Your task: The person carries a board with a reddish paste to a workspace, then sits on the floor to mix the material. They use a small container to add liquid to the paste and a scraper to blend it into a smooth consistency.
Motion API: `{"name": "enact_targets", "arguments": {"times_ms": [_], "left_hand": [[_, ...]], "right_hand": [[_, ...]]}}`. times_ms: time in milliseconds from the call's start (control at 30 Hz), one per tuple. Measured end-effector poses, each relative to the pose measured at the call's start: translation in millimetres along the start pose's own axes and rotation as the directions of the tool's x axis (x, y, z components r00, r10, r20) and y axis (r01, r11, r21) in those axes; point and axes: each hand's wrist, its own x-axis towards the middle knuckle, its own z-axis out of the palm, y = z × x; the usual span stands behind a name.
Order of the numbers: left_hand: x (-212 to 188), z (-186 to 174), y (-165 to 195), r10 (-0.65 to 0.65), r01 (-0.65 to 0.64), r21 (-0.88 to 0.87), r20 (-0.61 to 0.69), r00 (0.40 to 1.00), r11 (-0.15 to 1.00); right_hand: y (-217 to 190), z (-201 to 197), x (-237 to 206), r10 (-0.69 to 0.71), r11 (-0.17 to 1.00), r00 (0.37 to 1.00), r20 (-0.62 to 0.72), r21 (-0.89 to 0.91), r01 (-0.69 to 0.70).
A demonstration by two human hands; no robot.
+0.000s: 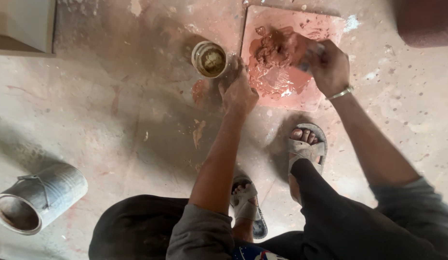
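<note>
Both hands are down near the floor, in front of a crouching person in grey sleeves and dark trousers. Their right hand (pixel 330 65) is closed around a small tool, mostly hidden by the fingers and too blurred to name, and presses it into a heap of reddish-brown paste (pixel 277 48) on a square pink tile (pixel 301 21) lying flat on the floor, far and to the right. A thin metal bangle (pixel 340 93) sits on that wrist. Their left hand (pixel 238 91) rests knuckles-up on the floor just left of the tile's near edge, fingers curled loosely and gripping nothing that I can see. Just beyond it, to the left, stands a small round tin (pixel 209 59), upright and open, with a murky olive liquid inside; hand and tin look close, but I cannot tell whether they touch. Grey sandals (pixel 308 149) on both feet are planted near the tile. Well apart, at the near left, a larger metal can (pixel 41 197) lies on its side, its open mouth facing left. Concrete floor (pixel 113 120) all round is stained with red smears.
</note>
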Motion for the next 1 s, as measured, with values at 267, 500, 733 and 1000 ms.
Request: {"name": "enact_targets", "arguments": {"times_ms": [267,500,733,1000], "left_hand": [[-0.9,-5.1,0.7,-0.066,0.063,0.03,0.094,0.993,0.998],[-0.4,-2.1,5.7,-0.014,0.012,0.081,0.015,1.0,0.997],[-2.5,-2.0,8.5,-0.059,0.056,0.11,0.03,0.998,0.992],[-1.0,-1.9,8.4,0.006,-0.002,0.083,-0.043,0.999,0.997]], "right_hand": [[-22.1,6.2,39.2,-0.31,0.704,0.88,0.361,-0.535,0.467],[-14.7,12.0,44.0,-0.033,0.646,0.887,0.46,-0.668,0.37],[-29.2,18.6,52.6,0.217,0.55,0.742,0.634,-0.708,0.443],[-30.7,23.2,53.7,0.23,0.6,0.734,0.639,-0.687,0.41]]}}
